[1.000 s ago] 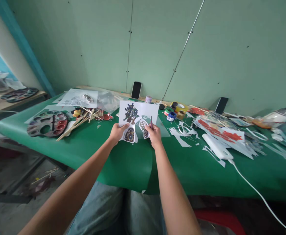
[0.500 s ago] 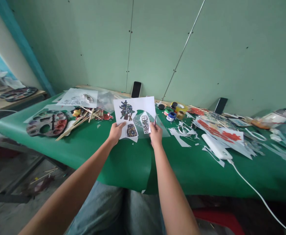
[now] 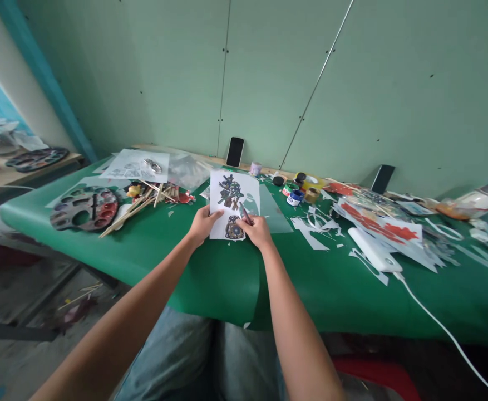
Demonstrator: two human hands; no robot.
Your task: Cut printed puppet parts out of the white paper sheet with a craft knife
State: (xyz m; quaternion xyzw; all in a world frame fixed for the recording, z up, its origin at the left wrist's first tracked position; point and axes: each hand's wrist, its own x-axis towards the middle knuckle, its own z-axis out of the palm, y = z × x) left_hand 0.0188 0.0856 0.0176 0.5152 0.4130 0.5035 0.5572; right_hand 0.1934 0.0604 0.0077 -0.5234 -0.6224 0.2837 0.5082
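Observation:
My left hand (image 3: 203, 225) is closed on the left edge of a white paper sheet (image 3: 216, 192), thumb on top. Colourful printed figures show on the sheet, a dark, many-limbed one above and a rounded patterned piece (image 3: 235, 228) below. Its right side has a curved cut edge. My right hand (image 3: 258, 230) is closed round a slim pen-shaped tool (image 3: 245, 214) with a pale, pointed tip, slanting up over the sheet. The same hand's fingertips touch the paper's lower right edge. Whether they also pinch a loose piece is hidden.
A paint palette (image 3: 85, 209) and wooden sticks (image 3: 135, 210) lie left. Behind the sheet leans a phone (image 3: 235, 151). Paint jars (image 3: 295, 197), paper scraps (image 3: 316, 225), red-painted sheets (image 3: 377, 225) and a white power bank (image 3: 373, 249) with a cable are on the right.
My hands have come closer together, and the sheet has turned and shifted slightly right. The tall patterned cut-out by my right hand is out of sight. The pen-shaped tool now points over the sheet.

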